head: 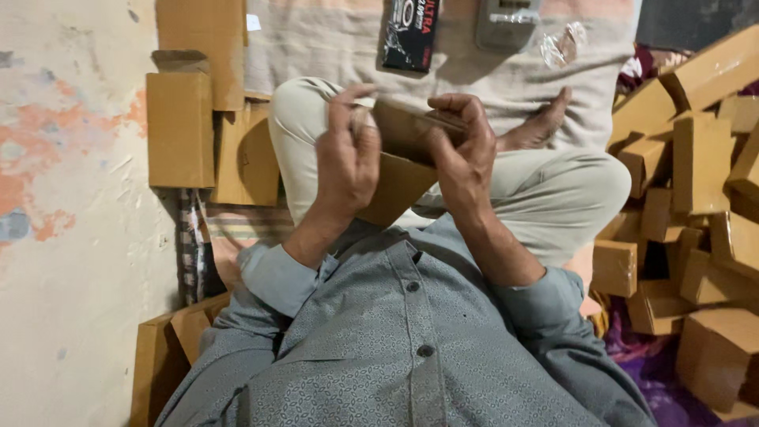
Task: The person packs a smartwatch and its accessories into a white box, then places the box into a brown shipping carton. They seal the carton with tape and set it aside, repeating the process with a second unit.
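I sit cross-legged and hold a small brown cardboard box (403, 170) over my lap with both hands. My left hand (348, 154) grips its left side, thumb and fingers pinched at the top edge. My right hand (462, 150) wraps the right side, fingers curled over the open upper flap. The box is tilted, its open end facing away from me. Whether anything is inside is hidden.
A heap of folded brown boxes (696, 205) fills the right side. Flat and upright cardboard boxes (182, 126) lean by the peeling wall (71, 198) on the left. On the cloth ahead lie a black packet (411, 32), a grey device (506, 22) and a clear wrapper (563, 46).
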